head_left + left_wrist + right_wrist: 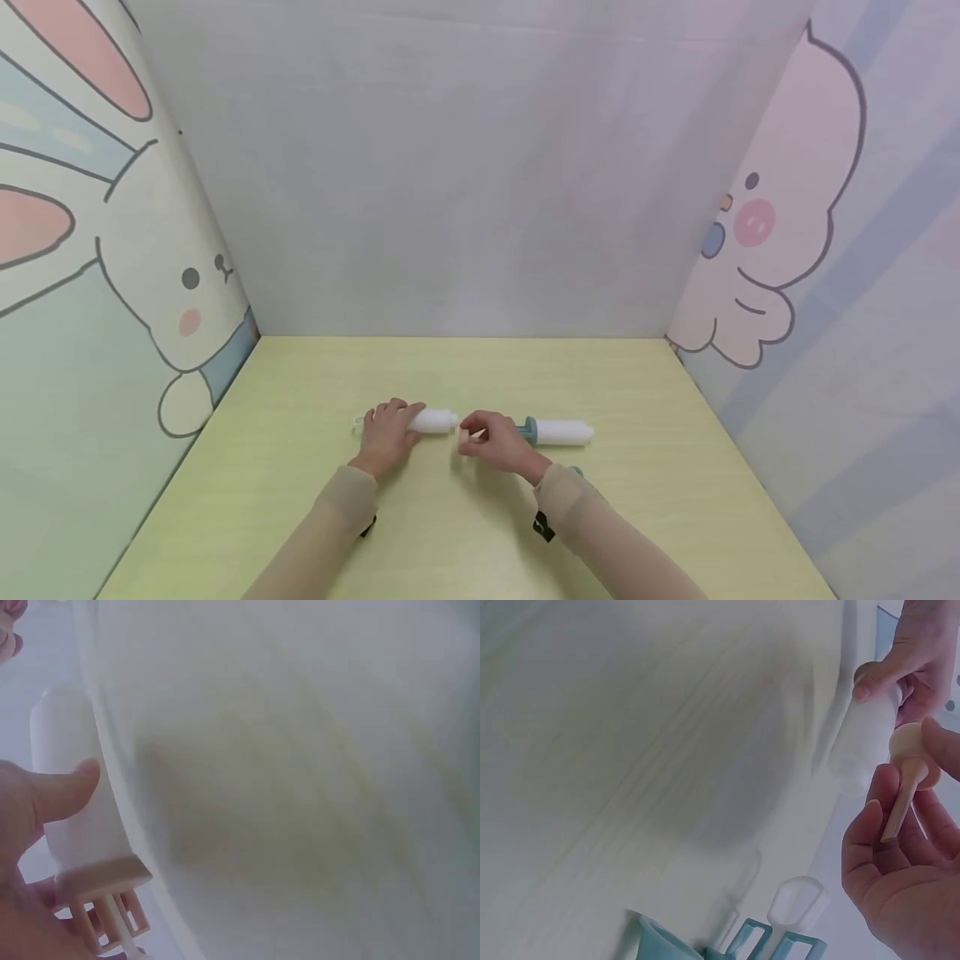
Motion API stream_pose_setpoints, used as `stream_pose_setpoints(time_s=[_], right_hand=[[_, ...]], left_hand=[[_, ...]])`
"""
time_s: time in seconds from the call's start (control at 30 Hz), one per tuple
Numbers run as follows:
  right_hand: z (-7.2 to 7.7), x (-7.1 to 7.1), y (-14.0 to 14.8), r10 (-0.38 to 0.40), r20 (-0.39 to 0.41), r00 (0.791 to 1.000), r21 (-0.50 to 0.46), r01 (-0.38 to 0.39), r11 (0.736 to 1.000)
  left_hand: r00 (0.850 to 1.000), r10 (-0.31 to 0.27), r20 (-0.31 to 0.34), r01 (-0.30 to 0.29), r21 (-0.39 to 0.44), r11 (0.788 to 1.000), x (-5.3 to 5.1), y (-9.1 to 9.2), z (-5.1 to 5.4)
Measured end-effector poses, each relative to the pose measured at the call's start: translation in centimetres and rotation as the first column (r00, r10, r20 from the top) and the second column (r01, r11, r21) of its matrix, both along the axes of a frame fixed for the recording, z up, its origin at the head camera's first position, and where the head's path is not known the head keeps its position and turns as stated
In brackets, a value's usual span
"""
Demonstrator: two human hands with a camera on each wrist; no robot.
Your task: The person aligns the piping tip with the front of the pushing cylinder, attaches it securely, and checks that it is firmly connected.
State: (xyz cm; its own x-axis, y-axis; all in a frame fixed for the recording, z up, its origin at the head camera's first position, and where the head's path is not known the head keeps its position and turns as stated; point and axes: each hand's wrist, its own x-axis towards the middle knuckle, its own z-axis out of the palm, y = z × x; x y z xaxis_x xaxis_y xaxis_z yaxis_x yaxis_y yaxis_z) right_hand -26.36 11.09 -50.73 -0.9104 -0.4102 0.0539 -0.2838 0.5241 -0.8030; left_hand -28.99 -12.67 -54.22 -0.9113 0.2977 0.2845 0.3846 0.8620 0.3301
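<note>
The left hand [388,432] gripped the white tube [432,421], thumb over its side, the tube's tip pointing toward three o'clock. Just beside that tip, the right hand [497,442] held a small beige piece [909,796], its fingers pinching it against the thumb. Good handling here likely called for a steady, light grip on the tube and the beige piece kept squarely in line with the tip. The teal-collared tube [564,432] crowded three o'clock; the surface [450,533] offered room toward six, its far edge meeting the wall [465,183] at twelve, well apart.
</note>
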Motion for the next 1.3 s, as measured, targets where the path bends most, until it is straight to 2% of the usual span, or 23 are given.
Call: stream_pose_setpoints(time_s=[0.17, 0.43, 0.77, 1.07, 1.3], right_hand=[[0.5, 0.0, 0.4, -0.008, -0.002, 1.000, -0.017, 0.008, 1.000], [0.8, -0.2, 1.2, -0.030, -0.021, 0.999, -0.026, 0.029, 0.999], [0.9, -0.7, 1.8, -0.048, -0.068, 0.997, -0.024, 0.047, 0.999], [0.8, -0.9, 1.7, -0.071, -0.053, 0.996, -0.033, 0.070, 0.997], [0.9, -0.9, 1.7, -0.069, -0.053, 0.996, -0.050, 0.066, 0.997]], left_hand=[[0.999, -0.004, -0.052, 0.004, 0.003, 1.000, 0.4, 0.1, 0.8], [0.996, 0.006, -0.085, -0.006, -0.002, 1.000, 1.3, 0.2, 1.7], [0.990, -0.011, -0.141, 0.018, 0.048, 0.999, 2.6, 0.6, 2.6], [0.985, -0.038, -0.166, 0.049, 0.065, 0.997, 3.3, 1.4, 3.5], [0.985, -0.041, -0.166, 0.048, 0.040, 0.998, 3.5, 1.6, 3.8]])
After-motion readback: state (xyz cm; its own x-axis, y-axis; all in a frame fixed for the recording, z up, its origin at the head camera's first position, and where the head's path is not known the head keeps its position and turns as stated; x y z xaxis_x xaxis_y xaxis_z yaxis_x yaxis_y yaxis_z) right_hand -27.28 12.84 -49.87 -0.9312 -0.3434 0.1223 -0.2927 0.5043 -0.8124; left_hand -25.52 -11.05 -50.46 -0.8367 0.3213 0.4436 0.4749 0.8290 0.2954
